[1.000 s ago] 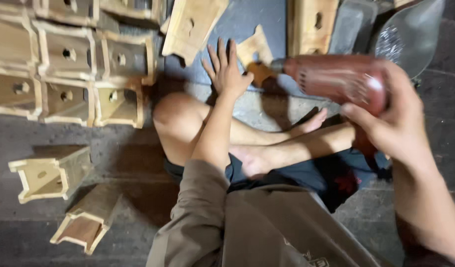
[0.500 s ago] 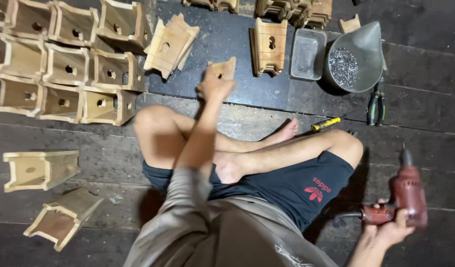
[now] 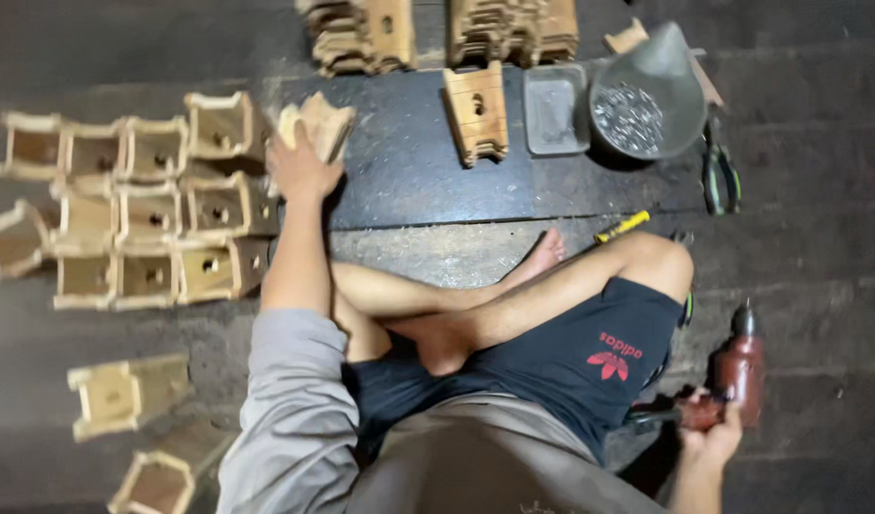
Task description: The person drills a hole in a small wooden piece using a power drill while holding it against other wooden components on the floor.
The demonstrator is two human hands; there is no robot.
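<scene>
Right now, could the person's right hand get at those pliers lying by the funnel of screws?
Probably not without letting go first: the right hand grips the red drill low beside the thigh, while the pliers lie well ahead on bare floor, nothing between.

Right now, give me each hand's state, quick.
Left hand: closed on a wooden box piece.
Right hand: closed on the red power drill, low by the floor.

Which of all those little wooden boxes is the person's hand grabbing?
The left hand grips the pale wooden box lying tilted on the dark board, at the top right corner of the neat rows of boxes. No hand touches those.
</scene>
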